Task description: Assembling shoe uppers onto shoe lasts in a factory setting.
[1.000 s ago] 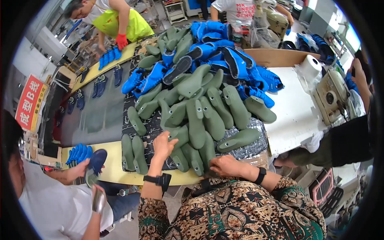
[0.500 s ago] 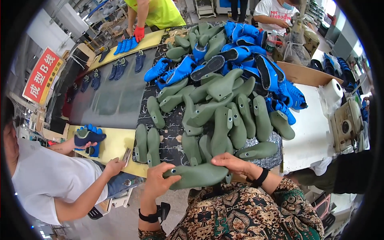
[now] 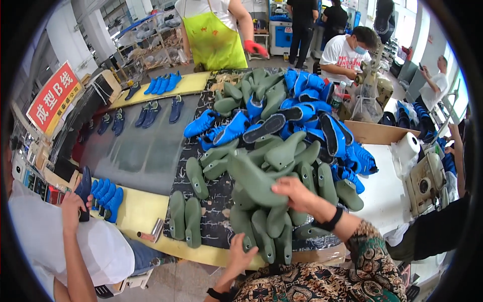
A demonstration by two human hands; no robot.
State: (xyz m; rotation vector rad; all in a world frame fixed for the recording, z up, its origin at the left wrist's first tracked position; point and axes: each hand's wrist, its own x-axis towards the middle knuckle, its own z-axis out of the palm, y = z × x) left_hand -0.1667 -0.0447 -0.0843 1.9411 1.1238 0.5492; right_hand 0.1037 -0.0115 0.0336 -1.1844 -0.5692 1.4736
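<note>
My right hand [image 3: 297,194] is closed round one end of a green shoe last [image 3: 254,178], holding it tilted above the heap. Low at the table's near edge, my left hand [image 3: 240,257] has its fingers and thumb about the end of another green last [image 3: 241,219], which lies among the others. Several more lasts are piled in the middle. A pair of lasts [image 3: 192,221] lies side by side to the left of my left hand. Beyond the pile are blue shoe uppers [image 3: 302,113], some with dark soles turned up.
A dark conveyor belt [image 3: 136,151] with navy shoes runs along the left. At lower left, a person in white holds a dark shoe [image 3: 84,189] beside several blue shoes [image 3: 106,197]. A plastic roll [image 3: 405,146] and a beige machine [image 3: 426,183] stand at right.
Both hands held a green last close to my body. Now my right hand holds one farther forward, over the pile, and my left is at another last. My view has tilted up.
</note>
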